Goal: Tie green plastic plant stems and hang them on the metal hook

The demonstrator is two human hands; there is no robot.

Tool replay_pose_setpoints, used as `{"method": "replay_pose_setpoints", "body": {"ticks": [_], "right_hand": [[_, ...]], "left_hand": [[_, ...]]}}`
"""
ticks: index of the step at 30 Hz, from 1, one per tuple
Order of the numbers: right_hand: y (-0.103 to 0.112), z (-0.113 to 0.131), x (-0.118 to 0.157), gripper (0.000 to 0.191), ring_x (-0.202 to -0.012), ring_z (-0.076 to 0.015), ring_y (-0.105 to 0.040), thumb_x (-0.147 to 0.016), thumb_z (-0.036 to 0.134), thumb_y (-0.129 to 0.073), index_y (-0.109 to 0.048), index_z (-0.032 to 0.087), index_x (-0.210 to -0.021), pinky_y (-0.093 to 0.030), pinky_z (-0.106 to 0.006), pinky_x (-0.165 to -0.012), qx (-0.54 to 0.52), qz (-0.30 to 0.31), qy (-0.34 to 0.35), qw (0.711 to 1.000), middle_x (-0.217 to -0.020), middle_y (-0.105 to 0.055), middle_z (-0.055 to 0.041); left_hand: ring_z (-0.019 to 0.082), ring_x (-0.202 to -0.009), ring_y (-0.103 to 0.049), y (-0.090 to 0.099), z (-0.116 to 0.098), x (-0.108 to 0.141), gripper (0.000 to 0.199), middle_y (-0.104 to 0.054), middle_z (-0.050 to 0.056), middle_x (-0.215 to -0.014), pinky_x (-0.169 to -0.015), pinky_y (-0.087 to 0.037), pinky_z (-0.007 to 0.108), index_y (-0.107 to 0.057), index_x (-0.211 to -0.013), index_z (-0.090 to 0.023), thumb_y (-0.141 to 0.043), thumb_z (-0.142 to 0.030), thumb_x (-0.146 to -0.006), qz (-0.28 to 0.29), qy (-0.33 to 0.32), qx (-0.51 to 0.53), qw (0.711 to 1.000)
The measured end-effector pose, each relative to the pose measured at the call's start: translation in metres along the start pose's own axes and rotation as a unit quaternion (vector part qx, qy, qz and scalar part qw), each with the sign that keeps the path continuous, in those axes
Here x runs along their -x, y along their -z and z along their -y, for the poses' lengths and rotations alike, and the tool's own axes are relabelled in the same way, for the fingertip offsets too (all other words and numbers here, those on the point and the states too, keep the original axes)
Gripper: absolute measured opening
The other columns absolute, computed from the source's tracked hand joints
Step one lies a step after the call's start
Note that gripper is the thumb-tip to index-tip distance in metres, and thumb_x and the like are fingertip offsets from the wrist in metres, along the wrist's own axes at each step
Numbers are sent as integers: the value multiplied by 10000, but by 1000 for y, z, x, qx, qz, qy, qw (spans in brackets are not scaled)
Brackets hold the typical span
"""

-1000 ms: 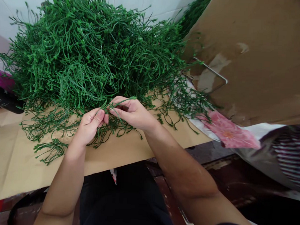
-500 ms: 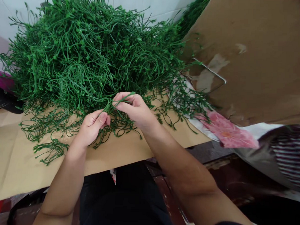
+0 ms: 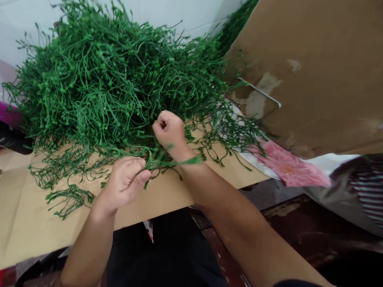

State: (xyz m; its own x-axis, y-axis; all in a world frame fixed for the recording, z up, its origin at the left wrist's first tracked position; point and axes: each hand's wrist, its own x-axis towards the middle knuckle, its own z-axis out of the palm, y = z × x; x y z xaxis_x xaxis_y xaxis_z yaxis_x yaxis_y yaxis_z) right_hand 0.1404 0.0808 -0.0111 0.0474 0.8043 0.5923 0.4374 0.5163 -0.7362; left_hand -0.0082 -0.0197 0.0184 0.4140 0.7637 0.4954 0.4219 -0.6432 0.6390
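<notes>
The left hand [image 3: 125, 183] gripped artificial green stems [image 3: 151, 159]; the right hand [image 3: 170, 132], contents unclear, clenched near the stem heap [image 3: 102, 81].

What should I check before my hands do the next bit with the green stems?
1. Left hand gripping some green stems: ok.
2. Right hand empty: cannot tell, its fingers are curled shut.
3. Held stems out of the way of the right wrist: not ok, they cross in front of it.
4. More stems close by: ok, the big pile is right there.
5. Pink flower away from both hands: ok, it's off to the right.
</notes>
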Motion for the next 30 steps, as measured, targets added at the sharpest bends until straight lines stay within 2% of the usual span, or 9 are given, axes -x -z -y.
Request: {"method": "replay_pose_setpoints", "body": {"ticks": [2,6,10,13,16,20,22,26,30], "right_hand": [[15,-9,-7,327,-516,-107,-262,-675,65,-483,-252,221,-504,-246,-286,-533,7,-46,-27,999,-511,-272,39],[57,-11,-19,303,-518,-86,-310,-689,94,-516,-316,219,-499,-272,-281,-529,8,-140,1,990,-510,-321,39],[99,-27,-25,247,-565,-101,-401,-706,154,-502,-357,230,-522,-337,-302,-580,129,-170,-73,974,-545,-367,19],[125,-47,-24,75,-894,-242,-547,-700,172,-573,-520,193,-748,-424,-424,-809,289,-156,-185,926,-827,-543,-68],[135,-50,-18,479,-1213,-394,-385,-630,203,-703,-543,113,-1073,-344,-563,-951,373,-136,-254,882,-1235,-445,-210],[113,-17,0,220,-1050,-294,-533,-777,283,-575,-629,147,-940,-405,-501,-915,228,-54,-56,970,-1009,-604,-162],[90,5,9,264,-896,-218,-592,-828,346,-503,-634,145,-938,-469,-419,-810,77,60,31,995,-910,-638,-118],[50,32,16,254,-890,-173,-591,-825,328,-525,-622,144,-971,-477,-333,-783,-66,258,55,962,-946,-649,-86],[36,36,14,167,-711,-129,-553,-820,228,-493,-615,123,-866,-457,-281,-681,-93,340,37,935,-796,-630,-55]], "left_hand": [[114,-507,-409,0,0,1,416,-436,-4,-512,-543,-331,277,-483,-553,-190,-395,-415,-891,1,25,32,999],[84,-435,-333,3,11,0,448,-450,-16,-507,-445,-277,254,-519,-575,-183,-411,-508,-864,-105,115,140,978],[71,-421,-301,5,18,-1,474,-451,-19,-497,-406,-246,238,-524,-562,-171,-460,-566,-817,-142,155,154,965],[72,-442,-322,3,20,-1,482,-466,-15,-516,-431,-276,231,-536,-578,-166,-436,-566,-828,-118,163,131,971],[79,-475,-363,0,23,-1,458,-481,-11,-545,-462,-298,230,-539,-608,-169,-413,-535,-852,-94,169,97,976],[88,-514,-407,-3,26,-3,413,-475,-15,-562,-490,-307,231,-538,-644,-172,-404,-490,-872,-75,172,42,981],[90,-520,-412,-3,27,-4,400,-457,-22,-551,-507,-313,232,-534,-649,-172,-396,-467,-880,-72,165,14,984],[95,-535,-417,-2,30,-5,377,-423,-31,-544,-541,-325,233,-527,-658,-167,-388,-430,-889,-76,151,-35,985],[91,-531,-405,-2,32,-6,352,-398,-38,-538,-551,-323,229,-509,-648,-165,-386,-384,-896,-73,131,-66,987]]}}
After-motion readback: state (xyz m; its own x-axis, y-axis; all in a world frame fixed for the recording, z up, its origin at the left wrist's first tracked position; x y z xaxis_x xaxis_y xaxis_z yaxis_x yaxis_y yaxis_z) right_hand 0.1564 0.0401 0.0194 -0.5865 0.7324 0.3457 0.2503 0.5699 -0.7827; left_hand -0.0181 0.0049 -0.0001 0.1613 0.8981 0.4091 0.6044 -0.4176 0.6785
